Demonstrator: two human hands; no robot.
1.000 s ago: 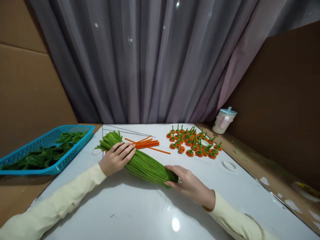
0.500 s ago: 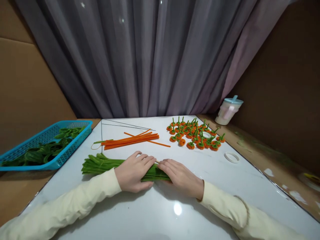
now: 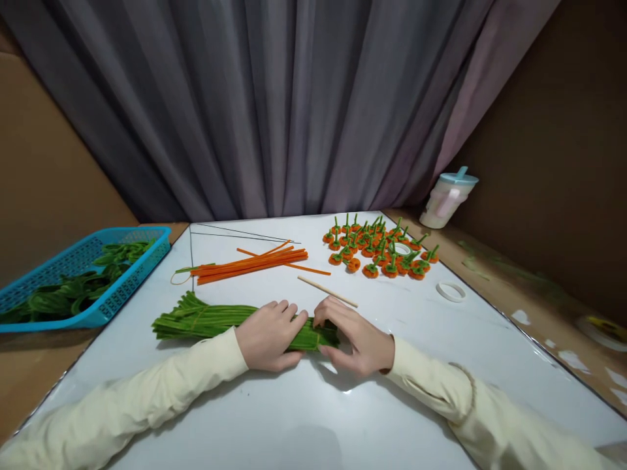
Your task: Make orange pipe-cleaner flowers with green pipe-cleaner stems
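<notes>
A thick bundle of green fuzzy stems (image 3: 210,320) lies crosswise on the white table (image 3: 294,405). My left hand (image 3: 271,335) is wrapped over its middle, thumb on the near side. At the bundle's right end, my right hand (image 3: 353,336) grips the stems between curled fingers and thumb, and its palm side is partly hidden. Just beyond my hands a thin wooden stick (image 3: 327,291) rests on the table. Farther back lies a pile of orange fuzzy stems (image 3: 252,262).
On the left stands a blue basket (image 3: 115,307) with green pieces. Several orange pieces with green stalks (image 3: 390,267) stand at the back right, near a white ring (image 3: 450,292). A lidded cup (image 3: 447,199) is behind them.
My right hand has curled and lifted its fingers around the bundle's right end. The wooden stick, mostly hidden by my hands before, now lies in full view beyond them. The view has shifted slightly.
</notes>
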